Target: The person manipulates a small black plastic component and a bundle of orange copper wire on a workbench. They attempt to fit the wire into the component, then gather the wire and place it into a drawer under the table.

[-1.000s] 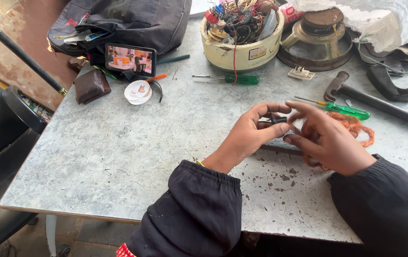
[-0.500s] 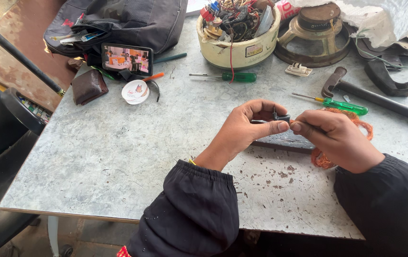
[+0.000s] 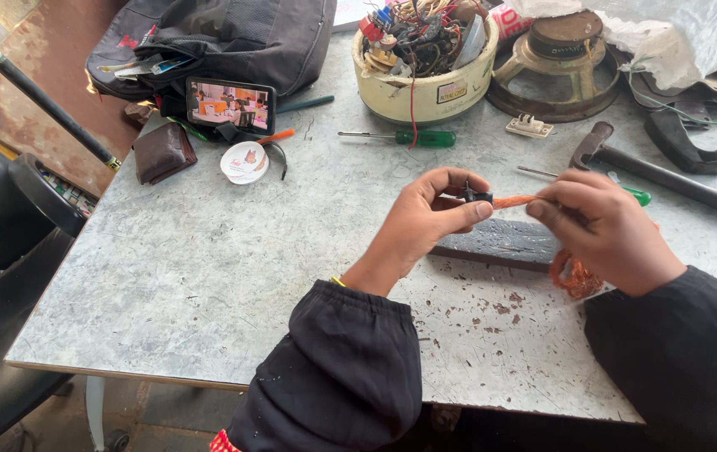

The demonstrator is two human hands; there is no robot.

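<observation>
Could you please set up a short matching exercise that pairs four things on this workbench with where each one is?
Things:
1. small black part
2. phone
3. hammer
4. orange wire coil

Places:
A. propped against the black bag
B. under the right hand, on the table
C. pinched in the left hand
D. lying beyond the right hand, head beside the white switch

Pairs: 1-C, 2-A, 3-D, 4-B

Phone (image 3: pixel 230 105), wallet (image 3: pixel 162 152) (brown), hammer (image 3: pixel 660 172)
</observation>
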